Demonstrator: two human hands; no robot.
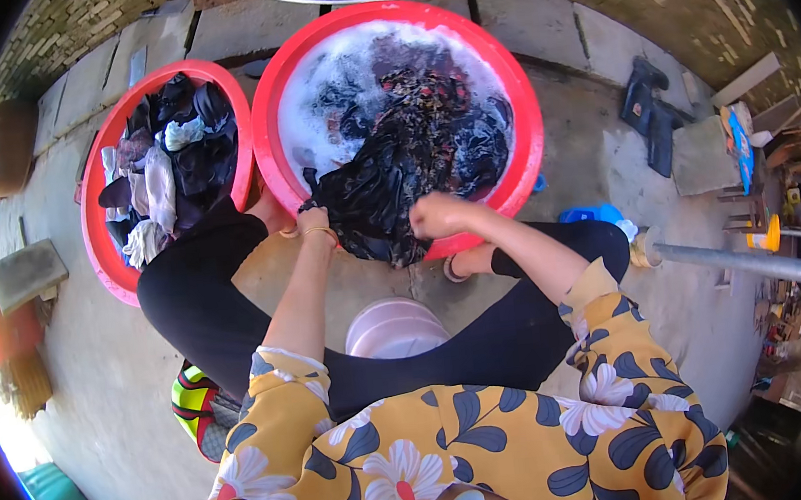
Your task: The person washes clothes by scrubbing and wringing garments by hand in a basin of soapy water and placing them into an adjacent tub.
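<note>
A large red plastic basin (529, 122) stands before me, filled with sudsy water (312, 85) and dark wet clothes. My left hand (313, 222) grips the edge of a wet black garment (373, 187), which is drawn over the basin's near rim. Its upper part (422, 96), with a red and tan pattern, trails back into the suds. My right hand (440, 215) is curled into a fist against the garment's right side, slightly blurred. Whether cloth is pinched inside that fist is hidden.
A smaller red basin (97, 243) of dark and white clothes sits at the left. Between my legs is a pale pink plastic stool or tub (393, 323). A blue plastic bottle (592, 214) and a metal pole (749, 263) are to the right; black boots (652, 117) lie beyond.
</note>
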